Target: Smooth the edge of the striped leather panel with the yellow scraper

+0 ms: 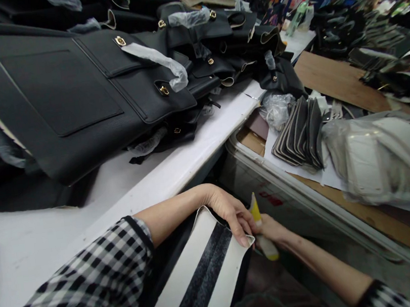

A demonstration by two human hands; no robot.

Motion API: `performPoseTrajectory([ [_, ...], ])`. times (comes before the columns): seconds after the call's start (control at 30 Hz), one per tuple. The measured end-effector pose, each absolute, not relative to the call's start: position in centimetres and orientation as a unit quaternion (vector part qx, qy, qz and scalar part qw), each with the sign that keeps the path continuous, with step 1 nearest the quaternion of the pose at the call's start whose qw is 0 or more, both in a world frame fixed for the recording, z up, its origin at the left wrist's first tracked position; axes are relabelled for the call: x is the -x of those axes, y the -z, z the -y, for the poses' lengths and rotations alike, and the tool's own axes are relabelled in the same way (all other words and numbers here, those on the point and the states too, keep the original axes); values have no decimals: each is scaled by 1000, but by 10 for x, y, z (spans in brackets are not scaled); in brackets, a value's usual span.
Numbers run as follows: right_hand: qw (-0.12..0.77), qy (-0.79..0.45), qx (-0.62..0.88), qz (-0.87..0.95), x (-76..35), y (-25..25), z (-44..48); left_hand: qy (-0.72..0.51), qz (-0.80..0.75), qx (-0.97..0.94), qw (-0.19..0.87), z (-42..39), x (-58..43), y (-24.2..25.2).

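Beside a worktop [213, 135] heaped with black bags [77, 89], the fingers of the left hand [227, 211] pinch the end of a white panel [197, 274], apparently to steady it, while those of the right hand [271, 228], partly hidden, grip a yellow tool [255, 213] just beside its corner.

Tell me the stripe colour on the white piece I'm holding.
The stripe is black, clearest in the head view.

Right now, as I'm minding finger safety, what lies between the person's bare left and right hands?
In the head view, a slim yellow-and-white tool and a corner of the white, black-striped panel show between left hand and right hand.
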State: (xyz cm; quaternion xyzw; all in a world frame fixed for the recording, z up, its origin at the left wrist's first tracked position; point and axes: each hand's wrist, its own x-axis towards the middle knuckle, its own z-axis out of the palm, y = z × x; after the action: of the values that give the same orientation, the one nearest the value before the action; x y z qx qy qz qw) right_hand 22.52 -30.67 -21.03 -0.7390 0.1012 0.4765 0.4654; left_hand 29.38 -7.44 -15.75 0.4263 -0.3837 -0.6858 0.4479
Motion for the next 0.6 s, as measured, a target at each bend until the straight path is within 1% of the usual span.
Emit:
performPoseTrajectory([
  [0.1, 470, -494, 724, -103, -236, 179, 357, 689, 375, -442, 435, 73, -294, 153],
  [0.17, 467, -543, 694, -70, -243, 149, 380, 689, 373, -448, 431, 73, -295, 150],
  [0.27, 415, -634, 652, -4, -249, 111, 378, 686, 378, -456, 422, 73, -295, 146],
  [0.33, 373, -663, 649, 24, -249, 96, 357, 684, 379, -464, 416, 74, -295, 146],
  [0.43, 331, -654, 677, 70, -246, 88, 319, 682, 365, -473, 421, 76, -293, 146],
  [0.6, 273, -598, 738, 156, -247, 78, 284, 671, 353, -475, 446, 76, -293, 145],
])
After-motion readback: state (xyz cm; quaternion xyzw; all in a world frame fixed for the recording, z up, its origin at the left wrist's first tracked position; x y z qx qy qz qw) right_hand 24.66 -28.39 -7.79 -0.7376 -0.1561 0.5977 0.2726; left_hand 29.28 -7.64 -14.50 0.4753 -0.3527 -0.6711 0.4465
